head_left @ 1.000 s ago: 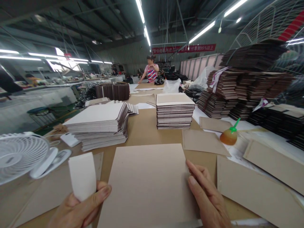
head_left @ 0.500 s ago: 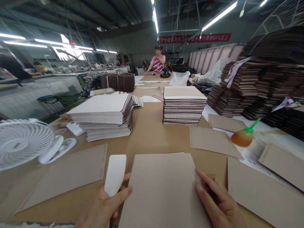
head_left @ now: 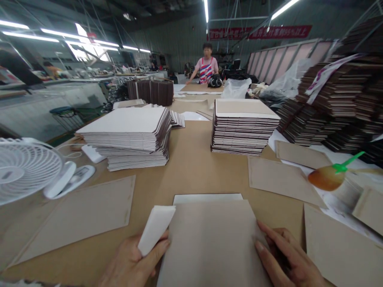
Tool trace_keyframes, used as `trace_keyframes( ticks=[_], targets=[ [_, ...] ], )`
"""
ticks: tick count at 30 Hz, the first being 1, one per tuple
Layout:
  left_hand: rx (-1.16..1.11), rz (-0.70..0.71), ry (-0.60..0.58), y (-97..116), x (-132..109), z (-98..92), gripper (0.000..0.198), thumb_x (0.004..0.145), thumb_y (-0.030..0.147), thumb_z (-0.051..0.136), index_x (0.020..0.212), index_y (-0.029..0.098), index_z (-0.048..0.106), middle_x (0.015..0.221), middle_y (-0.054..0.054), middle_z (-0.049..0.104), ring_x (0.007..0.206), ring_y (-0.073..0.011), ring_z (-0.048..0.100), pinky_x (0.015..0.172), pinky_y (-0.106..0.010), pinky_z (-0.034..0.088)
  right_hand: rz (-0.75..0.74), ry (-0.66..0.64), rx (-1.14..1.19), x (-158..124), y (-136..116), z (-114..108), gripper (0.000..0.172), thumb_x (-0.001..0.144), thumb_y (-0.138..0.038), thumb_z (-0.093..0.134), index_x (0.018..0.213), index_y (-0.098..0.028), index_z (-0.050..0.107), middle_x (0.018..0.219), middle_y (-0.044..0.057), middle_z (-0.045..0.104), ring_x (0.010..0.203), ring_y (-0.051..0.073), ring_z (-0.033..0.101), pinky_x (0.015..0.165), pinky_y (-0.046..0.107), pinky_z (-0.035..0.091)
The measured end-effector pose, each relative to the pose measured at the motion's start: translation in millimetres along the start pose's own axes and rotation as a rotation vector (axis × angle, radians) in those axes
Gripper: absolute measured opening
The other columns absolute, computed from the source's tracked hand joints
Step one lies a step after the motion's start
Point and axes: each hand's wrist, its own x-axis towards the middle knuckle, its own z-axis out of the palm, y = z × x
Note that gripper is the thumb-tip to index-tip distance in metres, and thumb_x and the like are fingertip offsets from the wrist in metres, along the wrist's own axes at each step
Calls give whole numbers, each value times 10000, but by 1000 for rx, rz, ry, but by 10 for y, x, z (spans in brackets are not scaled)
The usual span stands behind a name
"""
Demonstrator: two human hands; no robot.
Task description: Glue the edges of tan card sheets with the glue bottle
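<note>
A beige sheet of board (head_left: pixel 212 243) lies in front of me over a white-faced sheet (head_left: pixel 209 197), whose far edge shows beyond it. My left hand (head_left: pixel 140 251) is closed round a flat white piece (head_left: pixel 157 229), perhaps folded paper or a plastic scraper. Its thumb rests at the beige board's left edge. At the right edge my right hand (head_left: pixel 284 255) pinches the same board between thumb and fingers. The near end of the board runs out of view.
Stacks of white-faced boards stand ahead, one left (head_left: pixel 128 123) and one right (head_left: pixel 243 127). At left is a white fan (head_left: pixel 26 169). Loose beige boards (head_left: pixel 281 179) and an orange container with a green handle (head_left: pixel 327 177) lie right. A person (head_left: pixel 206 67) stands at the far table end.
The beige board has slid toward me against the sheet beneath, baring a white strip at its far edge. The white piece in my left hand leans more to the right. The view has shifted slightly.
</note>
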Motion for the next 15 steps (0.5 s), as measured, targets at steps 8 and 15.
trace_keyframes(
  ticks=[8, 15],
  targets=[
    [57, -2, 83, 137, 182, -52, 358, 775, 511, 571, 882, 227, 761, 533, 13, 620, 574, -252, 624, 556, -289, 421, 27, -106, -57, 227, -7, 132, 403, 853, -476, 560, 1170, -248, 660, 938, 41, 648, 873, 193, 650, 730, 234, 540],
    [74, 74, 101, -1, 239, 31, 302, 793, 485, 584, 695, 232, 717, 606, 15, 665, 603, -235, 630, 569, -275, 457, -91, -61, -91, 252, 210, 157, 405, 817, -433, 617, 1186, -273, 659, 939, 44, 671, 821, 201, 674, 675, 237, 564]
  ],
)
